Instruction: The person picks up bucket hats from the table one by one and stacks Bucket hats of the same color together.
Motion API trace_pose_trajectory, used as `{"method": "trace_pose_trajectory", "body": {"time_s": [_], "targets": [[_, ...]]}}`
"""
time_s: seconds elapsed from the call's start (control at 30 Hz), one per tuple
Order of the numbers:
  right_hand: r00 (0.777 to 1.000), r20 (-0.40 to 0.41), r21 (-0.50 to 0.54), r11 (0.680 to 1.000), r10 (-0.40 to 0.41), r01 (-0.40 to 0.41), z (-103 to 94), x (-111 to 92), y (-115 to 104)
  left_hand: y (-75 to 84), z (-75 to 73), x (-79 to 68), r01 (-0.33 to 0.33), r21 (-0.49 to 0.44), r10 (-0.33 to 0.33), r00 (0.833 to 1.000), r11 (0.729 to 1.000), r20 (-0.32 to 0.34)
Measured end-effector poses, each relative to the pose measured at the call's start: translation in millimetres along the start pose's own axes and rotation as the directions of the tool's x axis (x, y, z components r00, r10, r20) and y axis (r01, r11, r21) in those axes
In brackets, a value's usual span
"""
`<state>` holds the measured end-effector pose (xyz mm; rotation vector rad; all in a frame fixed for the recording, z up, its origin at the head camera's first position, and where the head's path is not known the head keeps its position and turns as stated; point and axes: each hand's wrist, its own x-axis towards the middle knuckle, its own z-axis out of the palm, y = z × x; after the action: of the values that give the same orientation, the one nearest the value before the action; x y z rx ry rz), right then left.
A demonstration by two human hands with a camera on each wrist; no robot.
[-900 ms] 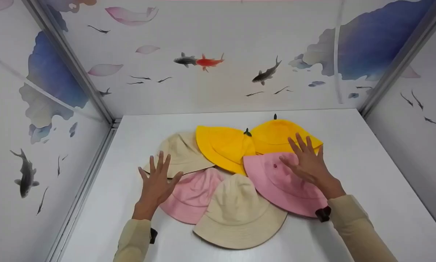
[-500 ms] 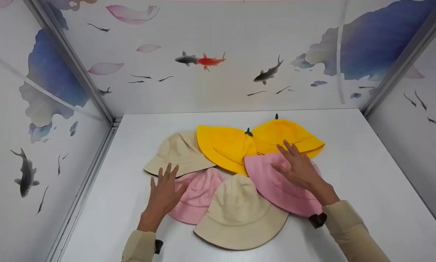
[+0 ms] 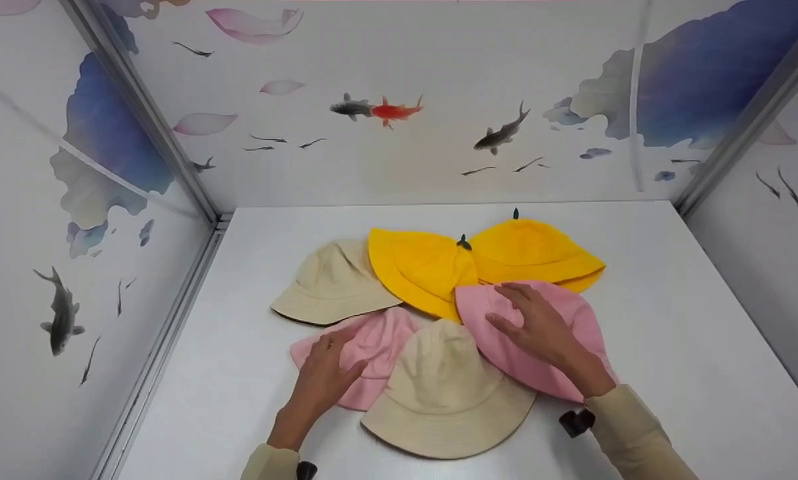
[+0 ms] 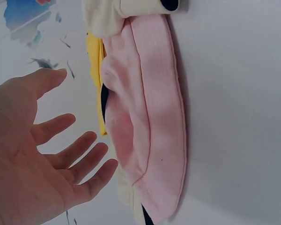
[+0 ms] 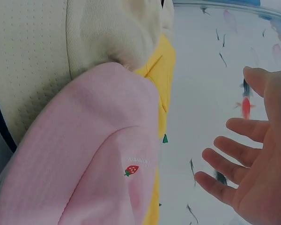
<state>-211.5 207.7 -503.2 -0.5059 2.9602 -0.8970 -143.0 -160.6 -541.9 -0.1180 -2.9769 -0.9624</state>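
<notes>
I note left hand [image 3: 325, 380] drawn in above pink hat [image 3: 385, 333], right hand [image 3: 539, 330] above strawberry hat [image 5: 100, 126]; fingers loosely bent, gripping nothing; layout unchanged.

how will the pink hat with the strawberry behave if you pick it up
The pink hat is probably floppy, as its cloth crown looks soft and dented. It should feel light for its size, seeming just stitched fabric. Rolling looks unlikely, given its wide, spread brim.

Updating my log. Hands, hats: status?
Left hand empty, above left pink hat. Right hand empty, above right pink hat. Front beige hat overlaps left pink hat.
</notes>
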Motion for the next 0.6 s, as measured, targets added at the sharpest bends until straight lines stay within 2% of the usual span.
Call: {"method": "trace_pose_trajectory", "body": {"time_s": [0.13, 0.27, 0.43, 0.6], "targets": [[1.000, -0.009, 0.004, 1.000, -0.008, 0.008, 4.3, -3, -3, -1.7, 7.9, -3.1, -0.018, -0.015, 0.018, 0.999, 1.000, 0.035], [1.000, 0.017, 0.031, 1.000, 0.003, -0.004, 10.1, -6, -5, 0.0, 15.1, -3.7, -0.010, -0.038, 0.014, 0.994, 0.999, 0.111], [0.998, 0.064, 0.096, 0.995, 0.024, -0.030, 21.4, -8, -7, 7.3, 25.4, -4.3, 0.040, -0.086, -0.022, 0.978, 0.996, 0.206], [0.992, 0.114, 0.156, 0.984, 0.062, -0.080, 35.6, -9, -9, 14.1, 34.7, -7.3, 0.099, -0.063, -0.081, 0.966, 0.993, 0.245]]}}
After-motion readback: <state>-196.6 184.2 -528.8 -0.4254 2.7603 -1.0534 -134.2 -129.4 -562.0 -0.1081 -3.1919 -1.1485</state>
